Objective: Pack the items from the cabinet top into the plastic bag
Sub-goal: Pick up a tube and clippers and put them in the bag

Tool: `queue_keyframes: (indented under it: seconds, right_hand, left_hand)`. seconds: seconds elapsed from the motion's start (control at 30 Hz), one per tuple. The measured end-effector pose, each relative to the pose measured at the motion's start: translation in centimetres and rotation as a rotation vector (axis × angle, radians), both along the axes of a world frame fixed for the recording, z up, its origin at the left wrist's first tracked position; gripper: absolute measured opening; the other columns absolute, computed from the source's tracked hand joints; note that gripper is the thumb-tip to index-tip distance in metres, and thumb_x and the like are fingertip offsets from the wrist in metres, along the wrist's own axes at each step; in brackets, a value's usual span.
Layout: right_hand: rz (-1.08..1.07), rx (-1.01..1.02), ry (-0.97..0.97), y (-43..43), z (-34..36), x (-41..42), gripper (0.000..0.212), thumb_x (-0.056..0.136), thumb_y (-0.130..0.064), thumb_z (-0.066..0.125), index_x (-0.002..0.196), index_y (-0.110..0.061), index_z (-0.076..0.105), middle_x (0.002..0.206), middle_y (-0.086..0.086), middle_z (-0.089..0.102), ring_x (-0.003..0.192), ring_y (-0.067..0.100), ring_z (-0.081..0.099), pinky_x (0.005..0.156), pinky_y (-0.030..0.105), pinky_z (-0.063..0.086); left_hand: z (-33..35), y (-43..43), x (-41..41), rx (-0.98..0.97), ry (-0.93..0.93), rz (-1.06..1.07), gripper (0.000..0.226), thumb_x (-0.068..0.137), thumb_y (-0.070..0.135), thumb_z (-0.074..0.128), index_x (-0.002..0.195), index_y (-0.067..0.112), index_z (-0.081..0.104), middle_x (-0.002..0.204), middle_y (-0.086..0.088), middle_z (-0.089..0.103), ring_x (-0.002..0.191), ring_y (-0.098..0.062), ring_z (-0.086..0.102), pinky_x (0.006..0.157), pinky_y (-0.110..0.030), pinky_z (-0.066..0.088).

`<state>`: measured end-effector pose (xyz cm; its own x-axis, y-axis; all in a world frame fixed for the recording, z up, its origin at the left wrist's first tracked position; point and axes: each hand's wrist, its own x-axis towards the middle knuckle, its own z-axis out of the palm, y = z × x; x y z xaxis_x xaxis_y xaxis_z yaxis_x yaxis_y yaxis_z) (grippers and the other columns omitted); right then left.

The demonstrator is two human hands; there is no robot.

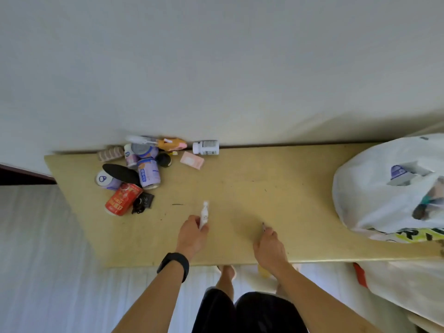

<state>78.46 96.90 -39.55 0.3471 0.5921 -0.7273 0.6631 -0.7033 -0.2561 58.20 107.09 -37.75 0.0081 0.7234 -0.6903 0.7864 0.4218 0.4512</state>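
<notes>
My left hand (pixel 192 234) grips a small white tube (pixel 205 213) that points away from me over the yellowish cabinet top (pixel 252 188). My right hand (pixel 269 246) is closed around a thin dark object (pixel 263 225) whose tip sticks out; what it is I cannot tell. The white plastic bag (pixel 374 188) sits at the right end with items inside. At the far left lies a pile: a red can (pixel 122 199), purple-white cans (pixel 149 173), a black oval piece (pixel 121 173), a small black packet (pixel 144 201). A white pill bottle (pixel 206 147) and a pink packet (pixel 192 160) lie near the wall.
A wall runs along the back edge of the cabinet top. The front edge is just under my wrists, with my legs and the floor below. A black band is on my left wrist (pixel 173 264). A dark doorway shows at far left.
</notes>
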Motion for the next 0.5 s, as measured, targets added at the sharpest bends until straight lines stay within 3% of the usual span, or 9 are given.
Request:
queue_keyframes:
  seconds: [0.1,0.23,0.37,0.5]
  right_hand:
    - [-0.190,0.039,0.158,-1.0,2.2,3.1,0.019,0.097,-0.027,0.042,0.102,-0.010,0.047,0.095,0.013,0.068,0.078,0.027,0.066,0.068,0.038,0.055]
    - [-0.374,0.182,0.235,-3.2,8.4,8.4,0.013,0.088,-0.026,0.052,0.081,-0.016,0.056,0.072,0.000,0.063,0.056,0.014,0.052,0.051,0.025,0.041]
    - [-0.669,0.373,0.464,-6.2,15.2,15.1,0.009,0.081,-0.016,0.069,0.086,-0.021,0.073,0.063,-0.003,0.057,0.050,0.011,0.045,0.050,0.021,0.037]
    - [-0.942,0.592,0.800,-9.8,20.2,21.6,0.011,0.086,-0.011,0.072,0.093,-0.005,0.077,0.061,0.002,0.031,0.050,0.012,0.027,0.047,0.025,0.026]
  left_hand:
    - [2.5,-0.5,2.9,0.031,-0.066,0.047,0.018,0.097,0.031,0.059,0.110,0.020,0.054,0.098,0.006,0.060,0.080,-0.007,0.056,0.061,-0.020,0.039]
    - [6.9,-0.2,9.3,0.087,-0.188,0.033,0.022,0.095,0.034,0.063,0.112,0.025,0.053,0.108,0.007,0.063,0.093,-0.014,0.064,0.075,-0.028,0.048]
    - [13.2,0.0,19.1,0.181,-0.359,-0.031,0.024,0.094,0.035,0.062,0.116,0.028,0.055,0.112,0.010,0.065,0.095,-0.009,0.067,0.088,-0.037,0.055]
    - [20.5,-1.0,29.5,0.302,-0.532,-0.197,0.020,0.091,0.037,0.065,0.109,0.033,0.058,0.101,0.016,0.068,0.086,-0.002,0.068,0.080,-0.028,0.055]
